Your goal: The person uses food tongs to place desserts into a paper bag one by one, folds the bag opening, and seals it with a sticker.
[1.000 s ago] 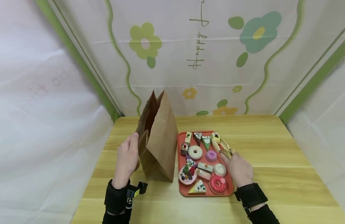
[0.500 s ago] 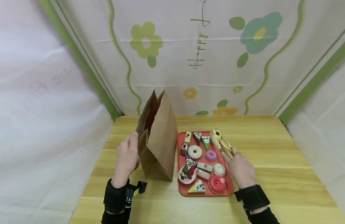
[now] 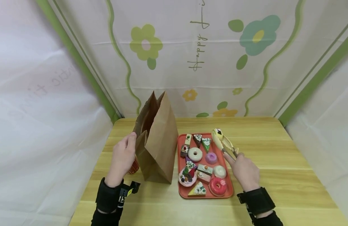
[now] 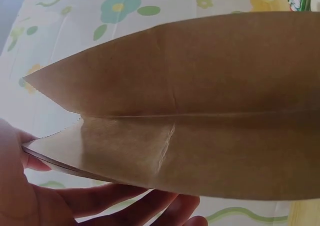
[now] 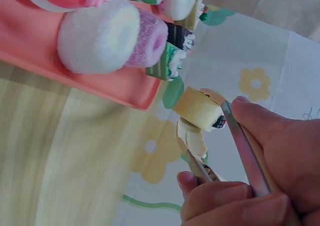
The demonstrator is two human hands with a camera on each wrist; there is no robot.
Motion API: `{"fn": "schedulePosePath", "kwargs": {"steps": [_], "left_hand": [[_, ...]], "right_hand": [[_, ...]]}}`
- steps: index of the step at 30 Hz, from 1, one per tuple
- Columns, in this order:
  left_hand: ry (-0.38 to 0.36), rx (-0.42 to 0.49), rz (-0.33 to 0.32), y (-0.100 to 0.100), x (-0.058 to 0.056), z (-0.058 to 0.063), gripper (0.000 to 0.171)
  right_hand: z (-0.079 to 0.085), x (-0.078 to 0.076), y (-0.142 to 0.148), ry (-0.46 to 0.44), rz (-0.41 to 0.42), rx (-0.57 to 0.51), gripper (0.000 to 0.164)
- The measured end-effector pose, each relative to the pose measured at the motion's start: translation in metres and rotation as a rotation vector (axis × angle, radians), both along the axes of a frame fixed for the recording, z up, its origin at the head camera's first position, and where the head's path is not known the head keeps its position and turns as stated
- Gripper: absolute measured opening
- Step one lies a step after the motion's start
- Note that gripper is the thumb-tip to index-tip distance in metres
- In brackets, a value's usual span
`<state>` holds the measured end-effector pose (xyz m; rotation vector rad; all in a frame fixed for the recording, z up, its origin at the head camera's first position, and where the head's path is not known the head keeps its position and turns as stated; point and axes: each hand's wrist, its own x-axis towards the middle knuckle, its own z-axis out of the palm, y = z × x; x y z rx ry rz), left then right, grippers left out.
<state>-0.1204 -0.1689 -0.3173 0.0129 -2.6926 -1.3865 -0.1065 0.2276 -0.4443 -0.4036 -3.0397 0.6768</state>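
My left hand [image 3: 123, 157] pinches the near left edge of an upright brown paper bag [image 3: 164, 141]; in the left wrist view the thumb and fingers lie on either side of the paper [image 4: 125, 156]. The bag's mouth gapes at the top, its inside mostly hidden. My right hand [image 3: 245, 172] grips a pair of tongs [image 3: 227, 146] with cream tips and metal arms. Between the tips is a small yellow cake roll [image 5: 195, 110] with a dark topping, over the far right corner of the orange-red tray [image 3: 229, 188].
On the tray lie several toy sweets: a white donut [image 3: 195, 154], a pink donut [image 3: 217, 187], a fruit-topped cake [image 3: 187, 176] and cake slices. A red patterned object [image 3: 134, 167] shows partly behind my left hand. A printed cloth [image 3: 174, 62] hangs behind the wooden table [image 3: 289, 175].
The tongs and cake roll have come up slightly from the tray's far right corner. My left hand has shifted a little left with the bag's edge, and the red patterned object shows more.
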Motion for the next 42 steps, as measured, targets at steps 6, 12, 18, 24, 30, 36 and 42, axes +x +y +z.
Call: {"fn": "schedulePosePath", "kwargs": {"steps": [6,12,18,24,30,36,42], "left_hand": [[-0.019,-0.03,-0.024,-0.004,-0.001,0.004,0.058],[-0.001,-0.057,-0.028,-0.007,-0.002,0.005,0.058],[0.022,-0.091,-0.023,-0.011,-0.001,0.004,0.057],[0.025,-0.093,-0.023,-0.012,0.0,0.003,0.06],[0.033,-0.079,-0.035,-0.012,0.0,0.002,0.061],[0.035,-0.082,-0.054,-0.011,0.0,0.004,0.06],[0.022,-0.085,-0.043,-0.011,0.001,0.005,0.06]], "right_hand": [[0.008,0.001,-0.001,0.047,0.0,0.001,0.079],[0.018,0.0,-0.005,0.085,0.026,0.028,0.08],[0.031,0.002,-0.012,0.149,0.043,0.037,0.08],[0.048,0.002,-0.019,0.173,0.061,0.04,0.08],[0.062,-0.001,-0.025,0.213,0.089,0.042,0.077],[0.072,-0.007,-0.029,0.257,0.11,0.052,0.073],[0.082,-0.013,-0.034,0.29,0.14,0.059,0.071]]}}
